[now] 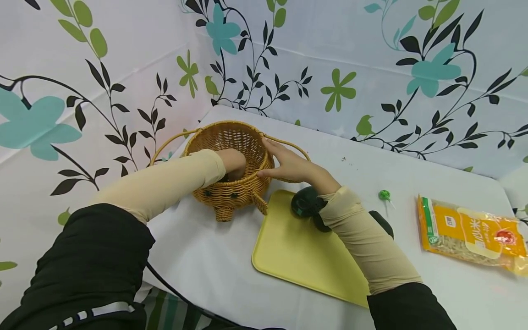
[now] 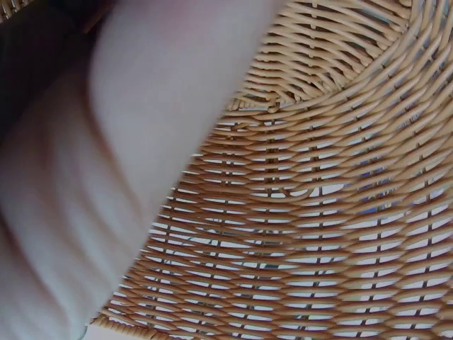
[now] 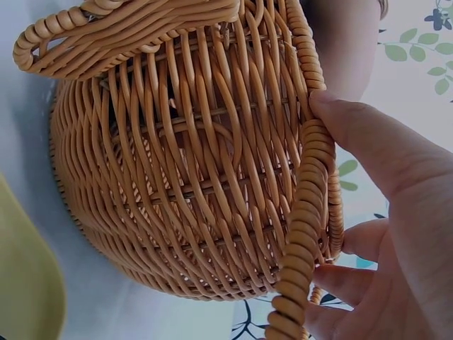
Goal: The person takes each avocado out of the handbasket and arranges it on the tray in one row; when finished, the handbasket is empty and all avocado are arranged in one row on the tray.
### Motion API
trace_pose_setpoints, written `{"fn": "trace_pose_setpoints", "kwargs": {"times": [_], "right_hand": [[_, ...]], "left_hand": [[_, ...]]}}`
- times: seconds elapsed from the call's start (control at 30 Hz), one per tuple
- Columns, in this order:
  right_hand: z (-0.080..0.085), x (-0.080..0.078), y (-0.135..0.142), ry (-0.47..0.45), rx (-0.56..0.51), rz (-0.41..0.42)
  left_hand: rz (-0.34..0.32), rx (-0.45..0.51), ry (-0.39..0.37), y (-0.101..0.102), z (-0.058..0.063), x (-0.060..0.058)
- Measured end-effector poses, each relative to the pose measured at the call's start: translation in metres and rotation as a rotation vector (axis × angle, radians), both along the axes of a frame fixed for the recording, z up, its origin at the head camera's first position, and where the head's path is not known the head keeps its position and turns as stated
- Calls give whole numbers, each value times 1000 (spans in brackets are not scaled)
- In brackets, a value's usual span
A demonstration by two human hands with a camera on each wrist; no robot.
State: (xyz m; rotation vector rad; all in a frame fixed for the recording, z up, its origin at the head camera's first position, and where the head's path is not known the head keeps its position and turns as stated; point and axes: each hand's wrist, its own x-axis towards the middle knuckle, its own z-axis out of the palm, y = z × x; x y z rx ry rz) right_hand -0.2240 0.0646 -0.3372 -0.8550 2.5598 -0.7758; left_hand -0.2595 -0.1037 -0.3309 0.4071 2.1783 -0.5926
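A wicker basket [image 1: 245,195] with two looped handles and woven, animal-like ears and feet stands on the white table. My left hand [image 1: 234,161] reaches down inside it; the fingers are hidden below the rim, and whether they hold anything I cannot tell. In the left wrist view that hand [image 2: 163,106] is a blur close to the woven inner wall. At the basket's right side, my right hand [image 1: 290,164] holds the rim. The right wrist view shows the thumb [image 3: 361,127] on the rim, with the other fingers farther along it beside a handle [image 3: 304,212].
A yellow tray [image 1: 297,261] lies right of the basket, under my right forearm. A dark rounded object [image 1: 305,201] sits there, partly hidden by the arm. Farther right are a green lollipop-like ball [image 1: 384,195] on a stick and an orange food packet [image 1: 474,231]. Patterned cloth hangs behind.
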Motion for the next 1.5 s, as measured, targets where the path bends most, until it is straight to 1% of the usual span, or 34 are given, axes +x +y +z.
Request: {"fn": "trace_pose_setpoints", "kwargs": {"times": [0.03, 0.13, 0.2, 0.27, 0.33, 0.43, 0.5, 0.57, 0.63, 0.7, 0.77, 0.9, 0.97, 1.07, 1.17, 1.27, 1.4, 1.5], "right_hand": [[0, 0, 0, -1, -1, -1], [1, 1, 0, 2, 0, 0], [1, 1, 0, 7, 1, 0], [1, 1, 0, 10, 1, 0], [0, 1, 0, 9, -1, -1], [0, 1, 0, 7, -6, -1], [0, 1, 0, 10, -10, 0], [0, 2, 0, 13, -16, 2], [0, 2, 0, 14, -19, 0], [0, 2, 1, 11, -19, -2], [-1, 2, 1, 12, -20, -3], [-1, 2, 1, 12, -25, 1], [-2, 2, 1, 13, -25, 1], [-2, 2, 1, 12, -24, -1], [-2, 2, 1, 12, -25, -1], [-3, 3, 1, 9, -29, 0], [-2, 3, 1, 7, -38, -1], [-2, 3, 2, 8, -36, -2]], "left_hand": [[-9, -10, -6, 0, 0, -1], [-1, -35, -24, 1, -3, -5], [-15, -51, -37, 2, -4, -7], [-35, -67, -56, 1, -5, -8], [-75, -77, -73, 0, -5, -8], [-112, -85, -84, -1, -3, -9], [-109, -76, -67, -1, 0, -10], [-88, -55, -56, -1, 3, -11], [-86, -31, -88, -2, 7, -12], [-98, -9, -106, -3, 10, -13], [-132, 10, -114, -4, 13, -15], [-188, 17, -72, -9, 16, -16], [-203, 14, -63, -10, 17, -16], [-204, 23, -68, -12, 17, -15], [-186, 46, -62, -13, 18, -14], [-156, 104, -53, -14, 19, -13], [-20, 229, -84, -15, 22, -13], [81, 292, -110, -15, 26, -12]]}}
